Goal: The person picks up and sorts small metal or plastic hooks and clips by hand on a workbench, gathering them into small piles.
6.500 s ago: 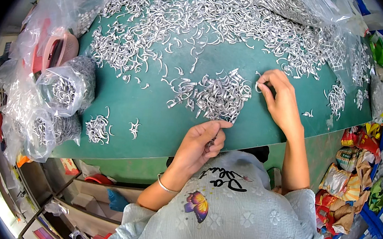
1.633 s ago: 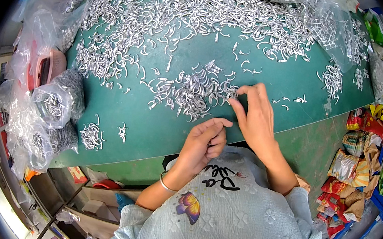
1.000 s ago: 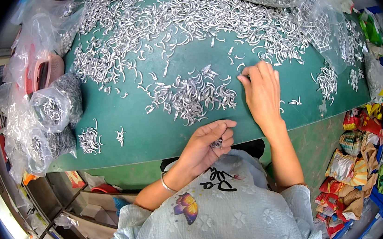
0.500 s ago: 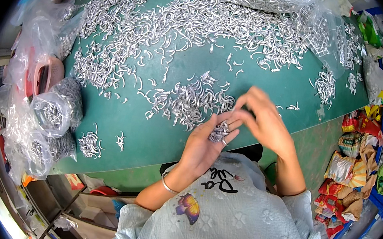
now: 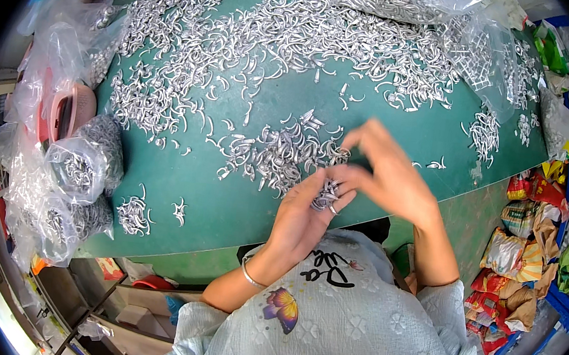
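A workshop seen from above, centred on a green-topped desk [image 5: 226, 206].
Clear plastic bags [image 5: 63, 175] crowd its left edge, colourful crinkled packets [image 5: 519, 251] pile at right beside blue metal racking [image 5: 562, 310], under bright daylight.

The right hand [image 5: 385, 174] is blurred in the frame centre, so its fingertips are unclear. The small metal pieces [image 5: 326, 196] in the left hand [image 5: 305, 214] are partly hidden.

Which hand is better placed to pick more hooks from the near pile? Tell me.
Probably the right hand: it hovers with fingers free at the near pile. The left hand is cupped around a bunch of metal hooks.
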